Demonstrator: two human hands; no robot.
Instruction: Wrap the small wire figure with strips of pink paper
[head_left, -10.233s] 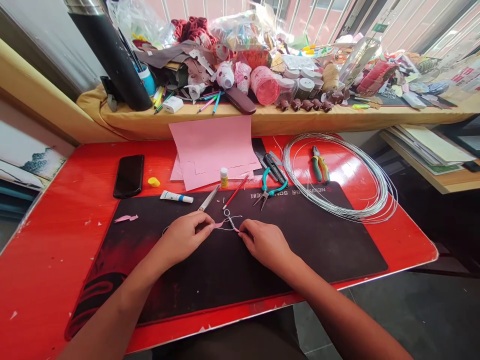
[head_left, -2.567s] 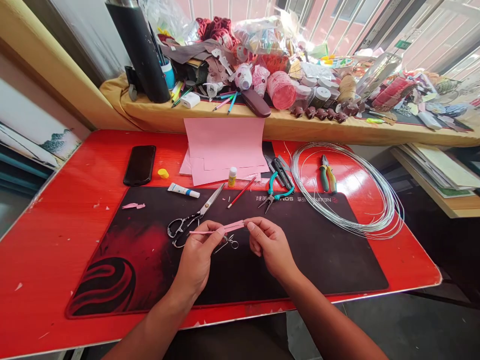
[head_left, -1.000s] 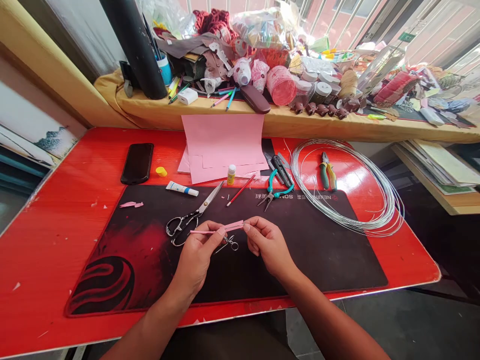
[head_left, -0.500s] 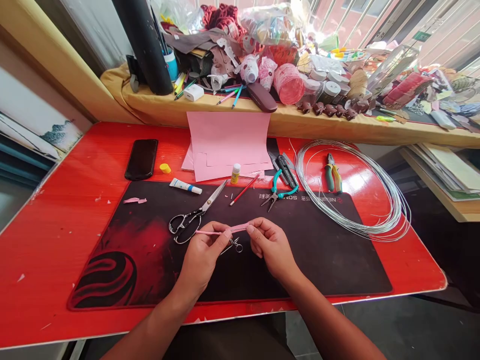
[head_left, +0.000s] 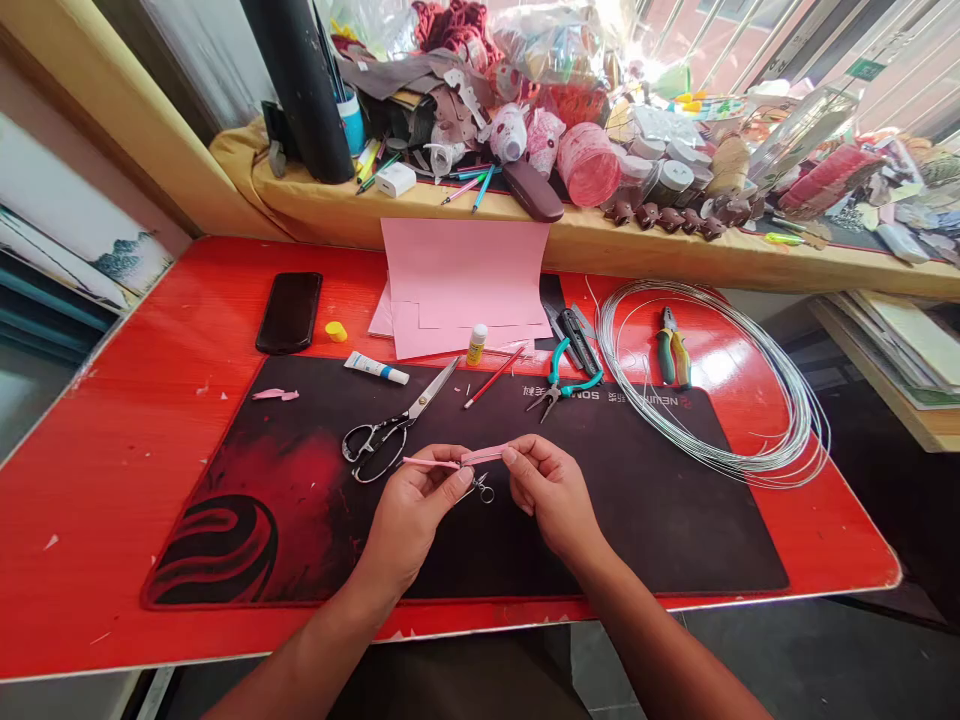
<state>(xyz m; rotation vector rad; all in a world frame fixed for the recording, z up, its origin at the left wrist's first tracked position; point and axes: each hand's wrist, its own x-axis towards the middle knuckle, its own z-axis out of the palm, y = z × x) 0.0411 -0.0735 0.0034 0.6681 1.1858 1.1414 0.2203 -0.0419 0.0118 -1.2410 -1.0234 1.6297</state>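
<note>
A thin pink paper strip [head_left: 457,459] lay across the air between the two hands, low in the middle of the frame. The left hand [head_left: 411,522] pinched it near the middle, and the strip's thin end poked out to the left. The right hand [head_left: 553,490] pinched its other end with the thumb and first finger. Both hands were nearly closed, and both wrists were bent up a little. The forearms came up from the bottom of the frame and leaned in toward each other.

A small twist of silver wire [head_left: 482,489] lay just under the strip, between the hands, on a black and red mat [head_left: 660,540]. The mat sat on a red counter [head_left: 97,500].

Above the left hand lay big scissors [head_left: 384,428] with open blades. Up from them were a white tube [head_left: 376,368], a small glue bottle [head_left: 476,345], a red pencil [head_left: 493,377] and teal pliers [head_left: 559,388]. Pink paper sheets [head_left: 465,285] stood near the top of the counter. A big coil of wire [head_left: 712,400] lay at the right, around yellow and green pliers [head_left: 673,347].
</note>
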